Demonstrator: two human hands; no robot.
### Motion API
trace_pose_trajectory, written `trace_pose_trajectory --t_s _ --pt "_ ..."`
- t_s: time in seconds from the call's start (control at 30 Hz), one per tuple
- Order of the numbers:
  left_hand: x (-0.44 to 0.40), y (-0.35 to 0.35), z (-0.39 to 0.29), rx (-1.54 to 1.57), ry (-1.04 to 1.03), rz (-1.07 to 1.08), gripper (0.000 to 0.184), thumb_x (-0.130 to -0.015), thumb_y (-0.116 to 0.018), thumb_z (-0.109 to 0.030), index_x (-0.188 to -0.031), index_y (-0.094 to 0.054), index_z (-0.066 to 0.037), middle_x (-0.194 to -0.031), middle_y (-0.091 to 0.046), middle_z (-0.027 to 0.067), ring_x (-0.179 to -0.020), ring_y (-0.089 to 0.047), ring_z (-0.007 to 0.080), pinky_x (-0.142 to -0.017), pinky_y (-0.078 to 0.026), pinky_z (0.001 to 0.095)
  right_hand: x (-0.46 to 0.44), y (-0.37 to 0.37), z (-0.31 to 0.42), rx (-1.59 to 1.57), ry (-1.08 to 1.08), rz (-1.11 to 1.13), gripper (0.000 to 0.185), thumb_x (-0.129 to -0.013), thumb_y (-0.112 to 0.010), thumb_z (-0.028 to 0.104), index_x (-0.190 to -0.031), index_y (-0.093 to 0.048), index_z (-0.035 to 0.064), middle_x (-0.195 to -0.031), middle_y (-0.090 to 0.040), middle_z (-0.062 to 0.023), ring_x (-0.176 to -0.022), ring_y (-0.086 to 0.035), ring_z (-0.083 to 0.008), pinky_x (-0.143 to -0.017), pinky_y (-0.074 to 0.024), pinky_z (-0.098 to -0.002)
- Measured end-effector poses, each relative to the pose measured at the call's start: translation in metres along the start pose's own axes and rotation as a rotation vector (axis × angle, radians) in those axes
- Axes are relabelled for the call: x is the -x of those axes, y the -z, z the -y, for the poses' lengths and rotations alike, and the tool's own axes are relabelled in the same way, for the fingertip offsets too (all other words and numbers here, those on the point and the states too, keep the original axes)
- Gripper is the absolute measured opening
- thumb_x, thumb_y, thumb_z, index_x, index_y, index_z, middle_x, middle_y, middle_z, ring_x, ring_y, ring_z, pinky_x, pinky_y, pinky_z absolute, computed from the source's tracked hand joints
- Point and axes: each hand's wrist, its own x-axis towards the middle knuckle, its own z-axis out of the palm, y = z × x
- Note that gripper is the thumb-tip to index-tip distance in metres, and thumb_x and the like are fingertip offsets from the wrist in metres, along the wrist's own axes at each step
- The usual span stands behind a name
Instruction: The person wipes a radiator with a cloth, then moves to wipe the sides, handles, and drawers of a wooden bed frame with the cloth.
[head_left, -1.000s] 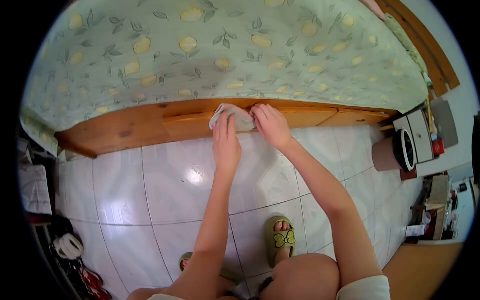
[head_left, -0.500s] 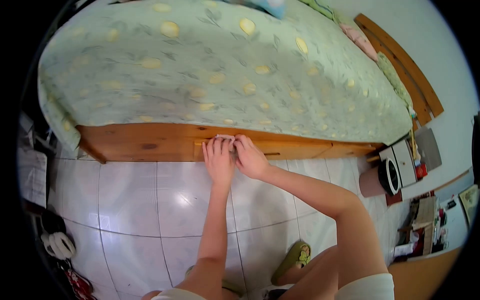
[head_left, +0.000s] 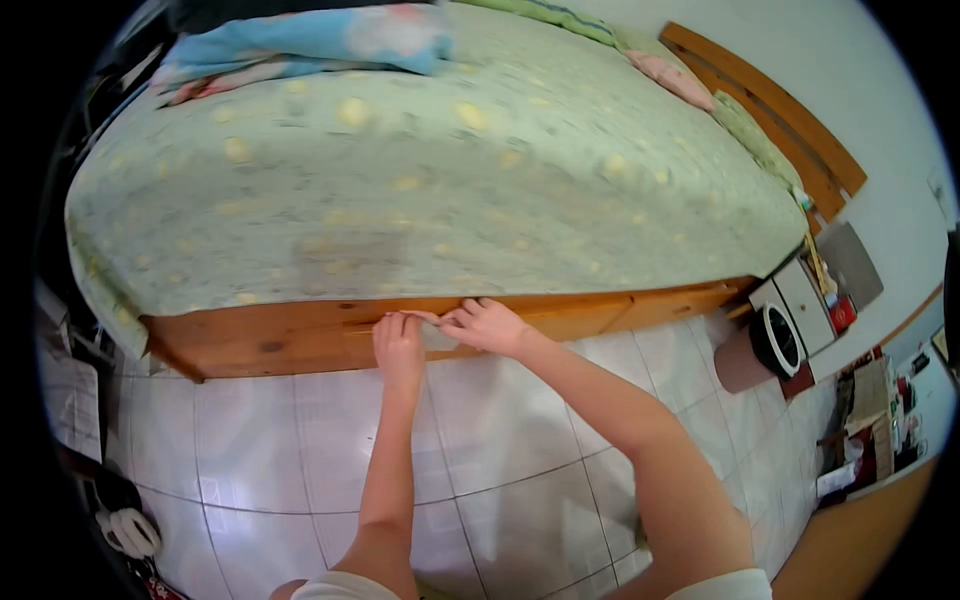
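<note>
Between my hands is a small, pale, see-through thing with a pinkish upper edge; it looks like a thin plastic bag. My left hand has its fingers closed on the bag's left end. At the right end, my right hand pinches the same edge with bent fingers. Both hands are in front of the wooden bed base, at its drawer fronts. Part of the bag is hidden behind the fingers.
A pale green sheet with yellow flowers covers the bed, with a blue blanket on it. A waste bin stands right beside a white cabinet. White floor tiles lie below; white slippers are at left.
The view has shifted upward, bringing more of the blue blanket in. My hands have moved slightly apart, and the pale bag shows more stretched between them.
</note>
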Motion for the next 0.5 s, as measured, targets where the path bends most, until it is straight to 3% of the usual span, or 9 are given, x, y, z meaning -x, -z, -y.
trace_pose_trajectory --t_s 0.1,0.13,0.23,0.27,0.5 --pt "0.011 -0.005 -0.038 -0.023 -0.022 -0.037 0.024 -0.073 -0.059 -0.004 -0.096 -0.064 -0.002 -0.097 -0.06 0.0096 -0.09 -0.056 0.0268 -0.082 -0.044 0.0391 0.026 -0.016 -0.008 0.101 0.003 -0.078 0.017 -0.076 -0.058 0.018 -0.092 -0.052 0.0131 -0.088 -0.054 -0.0016 -0.086 -0.053 -0.0185 -0.071 -0.0437 -0.0304" --pt "0.023 -0.009 -0.044 -0.036 0.046 0.164 0.046 -0.074 -0.055 -0.002 -0.12 -0.055 -0.003 -0.122 -0.052 0.0141 -0.111 -0.051 0.0321 -0.094 -0.039 0.045 0.036 -0.02 -0.011 0.11 -0.021 -0.078 0.015 -0.077 -0.058 0.019 -0.089 -0.052 0.0133 -0.088 -0.054 -0.0021 -0.086 -0.053 -0.0186 -0.071 -0.0436 -0.0314" --pt "0.038 -0.011 -0.081 -0.202 -0.081 0.324 0.062 -0.075 -0.052 -0.001 -0.135 -0.04 -0.005 -0.139 -0.037 0.0172 -0.129 -0.035 0.0362 -0.104 -0.028 0.0526 0.066 -0.025 -0.027 0.066 -0.072 -0.131 0.014 -0.077 -0.057 0.02 -0.089 -0.055 0.0132 -0.085 -0.054 -0.0008 -0.086 -0.052 -0.018 -0.072 -0.043 -0.0317" --pt "0.046 -0.023 -0.089 -0.21 -0.087 0.423 0.075 -0.073 -0.054 -0.005 -0.142 -0.026 -0.002 -0.147 -0.023 0.021 -0.137 -0.019 0.0403 -0.107 -0.015 0.0595 0.079 -0.024 -0.034 0.085 -0.073 -0.147 0.014 -0.077 -0.057 0.02 -0.089 -0.056 0.013 -0.085 -0.054 -0.0003 -0.086 -0.052 -0.0178 -0.072 -0.0429 -0.0314" --pt "0.043 -0.099 -0.208 -0.293 0.048 0.431 0.077 -0.071 -0.06 -0.014 -0.136 -0.027 0.01 -0.14 -0.026 0.0314 -0.133 -0.018 0.0498 -0.107 -0.013 0.0618 0.173 -0.035 -0.092 0.154 -0.079 -0.196 0.013 -0.077 -0.057 0.02 -0.088 -0.06 0.0131 -0.087 -0.055 0.0012 -0.086 -0.052 -0.0164 -0.074 -0.0424 -0.0292"
